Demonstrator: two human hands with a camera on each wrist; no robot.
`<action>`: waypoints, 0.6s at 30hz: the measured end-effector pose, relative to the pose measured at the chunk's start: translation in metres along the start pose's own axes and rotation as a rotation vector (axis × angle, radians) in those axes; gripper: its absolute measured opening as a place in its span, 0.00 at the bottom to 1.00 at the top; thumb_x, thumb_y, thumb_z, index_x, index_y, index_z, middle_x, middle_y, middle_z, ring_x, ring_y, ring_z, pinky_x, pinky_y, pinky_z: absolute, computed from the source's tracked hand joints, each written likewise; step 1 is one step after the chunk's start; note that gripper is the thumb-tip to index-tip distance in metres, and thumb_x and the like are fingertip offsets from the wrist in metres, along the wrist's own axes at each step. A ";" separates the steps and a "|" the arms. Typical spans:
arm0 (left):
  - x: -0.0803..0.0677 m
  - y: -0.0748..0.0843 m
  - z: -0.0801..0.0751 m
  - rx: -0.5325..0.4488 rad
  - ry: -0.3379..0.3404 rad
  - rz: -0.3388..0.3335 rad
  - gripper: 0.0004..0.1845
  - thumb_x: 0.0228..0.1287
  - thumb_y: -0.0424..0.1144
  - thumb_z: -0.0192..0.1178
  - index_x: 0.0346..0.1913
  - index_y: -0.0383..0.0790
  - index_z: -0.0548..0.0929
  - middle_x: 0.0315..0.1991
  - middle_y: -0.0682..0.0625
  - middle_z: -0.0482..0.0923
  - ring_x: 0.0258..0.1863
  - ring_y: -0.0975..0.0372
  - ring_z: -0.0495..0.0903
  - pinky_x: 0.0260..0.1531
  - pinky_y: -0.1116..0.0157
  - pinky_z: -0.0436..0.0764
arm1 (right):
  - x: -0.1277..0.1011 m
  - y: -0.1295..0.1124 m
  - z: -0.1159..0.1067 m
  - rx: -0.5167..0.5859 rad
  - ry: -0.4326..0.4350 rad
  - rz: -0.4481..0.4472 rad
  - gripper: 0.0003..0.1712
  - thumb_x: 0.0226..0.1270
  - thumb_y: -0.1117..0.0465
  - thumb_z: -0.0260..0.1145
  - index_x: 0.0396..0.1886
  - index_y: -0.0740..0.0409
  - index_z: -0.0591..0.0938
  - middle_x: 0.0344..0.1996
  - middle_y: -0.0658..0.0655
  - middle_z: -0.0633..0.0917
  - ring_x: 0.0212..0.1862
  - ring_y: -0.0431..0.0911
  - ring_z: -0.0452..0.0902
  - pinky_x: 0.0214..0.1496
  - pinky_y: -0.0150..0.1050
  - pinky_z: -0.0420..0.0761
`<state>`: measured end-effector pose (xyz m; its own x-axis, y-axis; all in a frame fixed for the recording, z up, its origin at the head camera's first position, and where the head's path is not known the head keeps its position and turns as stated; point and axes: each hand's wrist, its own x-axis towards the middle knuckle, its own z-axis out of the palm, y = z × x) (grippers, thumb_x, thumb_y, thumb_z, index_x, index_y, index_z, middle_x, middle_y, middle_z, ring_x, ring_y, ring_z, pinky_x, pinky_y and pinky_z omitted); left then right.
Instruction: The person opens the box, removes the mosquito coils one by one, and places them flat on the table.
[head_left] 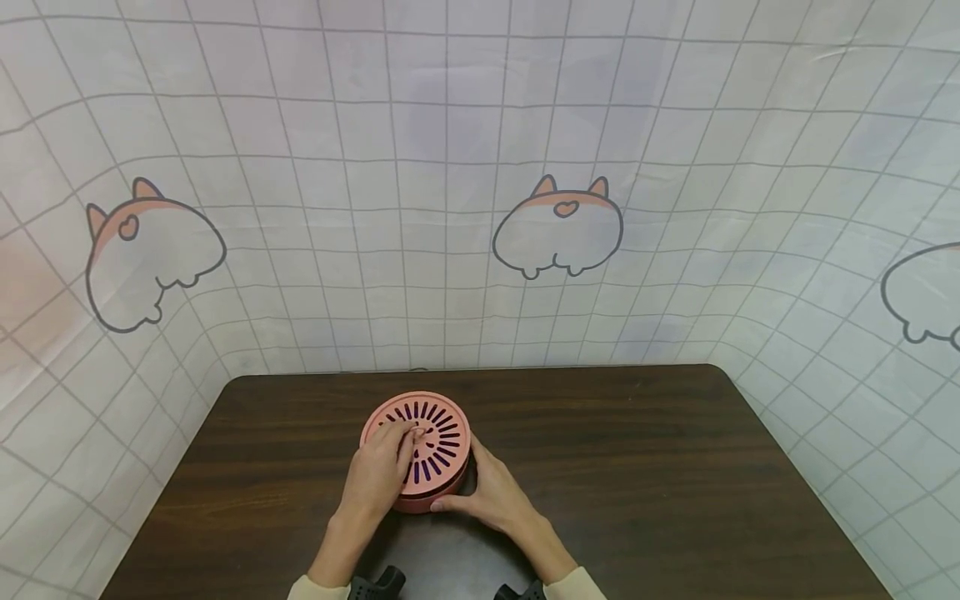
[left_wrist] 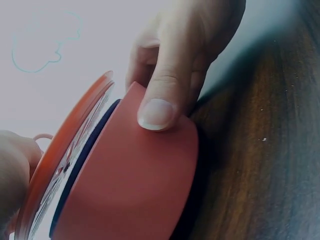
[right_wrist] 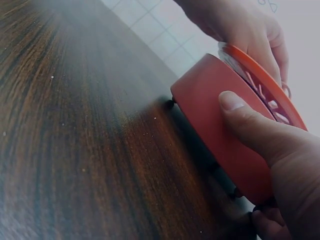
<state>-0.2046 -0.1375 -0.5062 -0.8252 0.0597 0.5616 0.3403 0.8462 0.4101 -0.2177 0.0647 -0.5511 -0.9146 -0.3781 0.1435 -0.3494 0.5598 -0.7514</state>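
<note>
On the dark bench (head_left: pixel 637 467) the round pink box (head_left: pixel 442 479) sits mid-front, my right hand (head_left: pixel 491 496) gripping its side while my left hand (head_left: pixel 382 471) pinches the slotted lid's (head_left: pixel 442 425) centre, lifting next, I judge.

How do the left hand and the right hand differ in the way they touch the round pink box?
The left hand lies on top of the round pink box, fingers on its slotted lid; the right hand is at the side wall. The left fingers curl at the lid's centre; the right thumb presses flat on the wall. Both touch the box on the dark wooden table.
</note>
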 end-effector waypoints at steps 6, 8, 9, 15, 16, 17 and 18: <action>0.003 0.000 -0.007 -0.002 -0.004 -0.019 0.11 0.68 0.36 0.64 0.50 0.35 0.86 0.47 0.42 0.87 0.51 0.49 0.86 0.53 0.49 0.83 | 0.000 -0.001 -0.001 -0.003 -0.005 0.023 0.72 0.43 0.28 0.76 0.81 0.55 0.53 0.77 0.59 0.64 0.75 0.55 0.65 0.72 0.56 0.70; 0.003 0.000 -0.009 -0.001 -0.006 -0.023 0.11 0.68 0.37 0.64 0.50 0.36 0.86 0.47 0.42 0.87 0.52 0.49 0.86 0.54 0.48 0.82 | -0.001 -0.001 -0.002 0.001 -0.011 0.040 0.72 0.43 0.28 0.76 0.81 0.58 0.54 0.77 0.61 0.64 0.75 0.56 0.64 0.72 0.57 0.69; 0.004 -0.001 -0.009 0.000 -0.006 -0.023 0.11 0.68 0.37 0.63 0.50 0.36 0.86 0.48 0.42 0.87 0.52 0.49 0.85 0.55 0.48 0.82 | -0.001 -0.001 -0.002 0.002 -0.014 0.045 0.73 0.44 0.28 0.76 0.80 0.59 0.54 0.77 0.62 0.63 0.75 0.57 0.64 0.72 0.57 0.69; 0.006 -0.002 -0.016 0.001 -0.014 -0.041 0.12 0.68 0.36 0.63 0.51 0.35 0.85 0.49 0.41 0.87 0.53 0.48 0.85 0.55 0.48 0.82 | -0.001 -0.001 -0.002 0.011 -0.013 0.019 0.71 0.44 0.30 0.77 0.80 0.57 0.55 0.76 0.60 0.65 0.74 0.56 0.66 0.71 0.58 0.71; 0.007 -0.002 -0.017 0.001 -0.013 -0.043 0.12 0.68 0.36 0.63 0.51 0.35 0.85 0.49 0.41 0.86 0.53 0.48 0.85 0.55 0.48 0.81 | -0.001 -0.001 -0.002 0.011 -0.012 0.014 0.70 0.45 0.30 0.77 0.80 0.56 0.55 0.76 0.60 0.66 0.74 0.55 0.67 0.71 0.58 0.71; 0.007 -0.003 -0.019 0.004 -0.012 -0.043 0.12 0.68 0.36 0.64 0.51 0.35 0.85 0.49 0.41 0.86 0.53 0.48 0.85 0.55 0.48 0.82 | -0.001 -0.001 -0.002 0.014 -0.011 0.010 0.70 0.44 0.30 0.77 0.80 0.55 0.55 0.76 0.59 0.66 0.74 0.55 0.67 0.71 0.58 0.71; 0.007 -0.004 -0.020 0.006 -0.007 -0.041 0.12 0.68 0.36 0.64 0.51 0.35 0.86 0.49 0.41 0.87 0.53 0.47 0.85 0.55 0.48 0.81 | -0.001 0.000 -0.002 0.019 -0.011 0.006 0.70 0.44 0.30 0.77 0.81 0.54 0.55 0.76 0.59 0.66 0.73 0.55 0.67 0.71 0.57 0.71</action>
<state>-0.2030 -0.1507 -0.4896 -0.8413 0.0287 0.5398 0.3038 0.8510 0.4283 -0.2173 0.0661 -0.5498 -0.9142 -0.3830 0.1323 -0.3401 0.5479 -0.7643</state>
